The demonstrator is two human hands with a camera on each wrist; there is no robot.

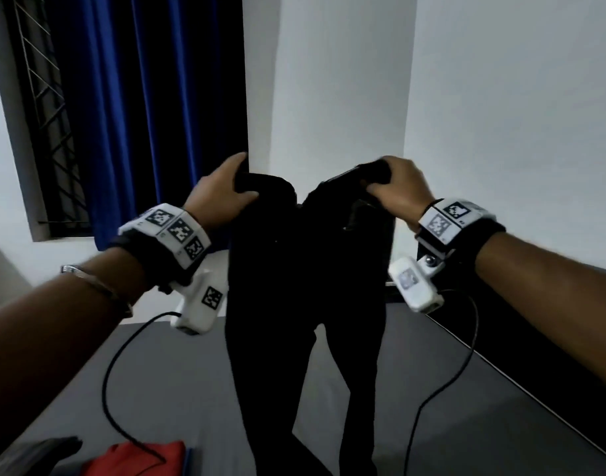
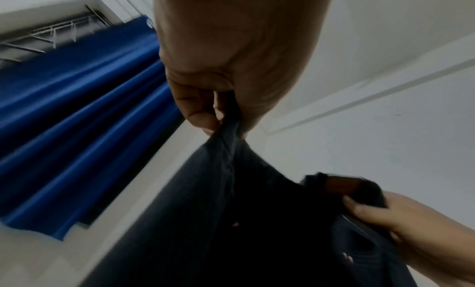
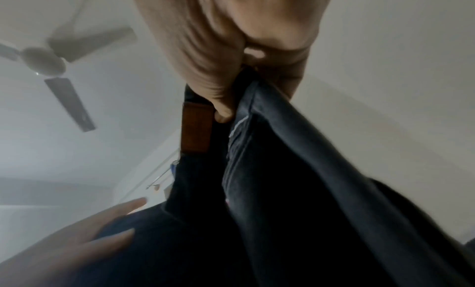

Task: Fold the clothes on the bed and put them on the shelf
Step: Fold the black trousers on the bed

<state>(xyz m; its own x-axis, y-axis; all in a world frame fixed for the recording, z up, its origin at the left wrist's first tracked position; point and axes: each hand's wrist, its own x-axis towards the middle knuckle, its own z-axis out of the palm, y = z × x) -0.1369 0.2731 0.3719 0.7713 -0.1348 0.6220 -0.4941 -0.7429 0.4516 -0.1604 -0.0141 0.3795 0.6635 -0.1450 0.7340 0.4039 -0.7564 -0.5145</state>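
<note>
Head view: left hand [image 1: 219, 190] and right hand [image 1: 403, 187] grip dark trousers [image 1: 294, 304] by the waistband, above the bed [image 1: 466, 424].

In front of me a blue curtain [image 1: 147, 108] hangs beside a window with a metal grille [image 1: 44, 108]. The wall [image 1: 501, 115] is white. Above me there is a ceiling fan [image 3: 49, 61] on the white ceiling.

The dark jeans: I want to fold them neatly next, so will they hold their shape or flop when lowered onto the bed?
Probably floppy: the dark jeans hang limp from the left hand and right hand, legs dangling toward the bed. The thick waistband seams suggest some weight, so expect sagging wherever the grip lets go.
</note>
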